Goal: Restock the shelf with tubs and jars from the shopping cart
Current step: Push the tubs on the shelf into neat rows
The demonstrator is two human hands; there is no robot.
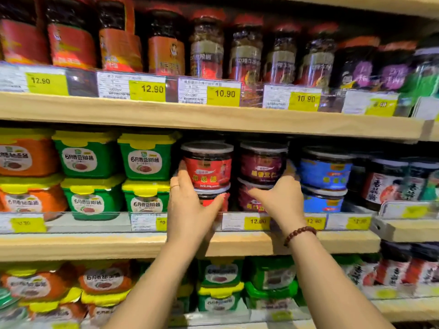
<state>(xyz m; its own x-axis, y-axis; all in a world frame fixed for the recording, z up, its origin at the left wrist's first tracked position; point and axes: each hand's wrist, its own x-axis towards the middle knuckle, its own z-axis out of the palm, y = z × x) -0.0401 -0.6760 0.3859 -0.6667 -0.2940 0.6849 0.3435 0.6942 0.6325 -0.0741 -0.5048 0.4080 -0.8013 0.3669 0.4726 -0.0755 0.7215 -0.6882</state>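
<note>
centre frame: left hand (190,210) cups the red tub (209,167), right hand (282,200) grips the maroon tub (261,162); likely stiff, slick, weighty, so hold the sides.

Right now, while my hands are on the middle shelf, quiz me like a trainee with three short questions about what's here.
1. True or false: the left hand touches the red-labelled round plastic tubs.
2. Which tubs does the right hand touch? A: orange-labelled square tubs. B: maroon-labelled round plastic tubs. C: green-labelled square tubs.
3. Fill in: the blue-labelled round plastic tubs are stacked ___ high.
Key: 1 true; 2 B; 3 two.
</note>
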